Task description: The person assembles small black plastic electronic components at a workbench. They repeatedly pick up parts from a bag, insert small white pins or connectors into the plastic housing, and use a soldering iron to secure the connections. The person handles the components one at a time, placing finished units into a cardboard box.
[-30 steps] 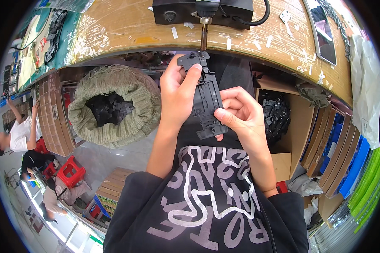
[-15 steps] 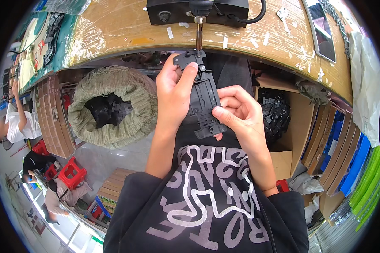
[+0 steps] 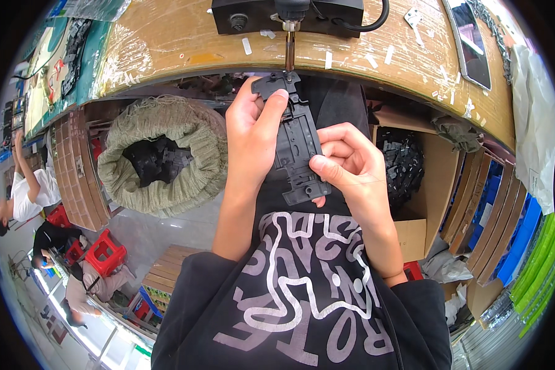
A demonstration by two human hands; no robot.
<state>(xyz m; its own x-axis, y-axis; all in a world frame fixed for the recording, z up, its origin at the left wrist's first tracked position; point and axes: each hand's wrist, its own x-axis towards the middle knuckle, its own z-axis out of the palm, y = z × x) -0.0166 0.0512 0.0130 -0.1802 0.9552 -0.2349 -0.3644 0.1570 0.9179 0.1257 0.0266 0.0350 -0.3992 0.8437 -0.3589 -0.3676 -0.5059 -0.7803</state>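
At the tip of the slim brownish metal bit [image 3: 290, 52], I'd hold the long black moulded-plastic part [image 3: 300, 139] steady and square, bare left hand [image 3: 251, 132] clamped on its far end, bare right hand [image 3: 356, 161] pinching its right edge.

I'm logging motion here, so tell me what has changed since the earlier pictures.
The tool bit and black box sit slightly further left in the picture, probably from the view shifting. At far left, a co-worker in white moved an arm. Nothing was grasped or released: left hand and right hand still hold the black part.
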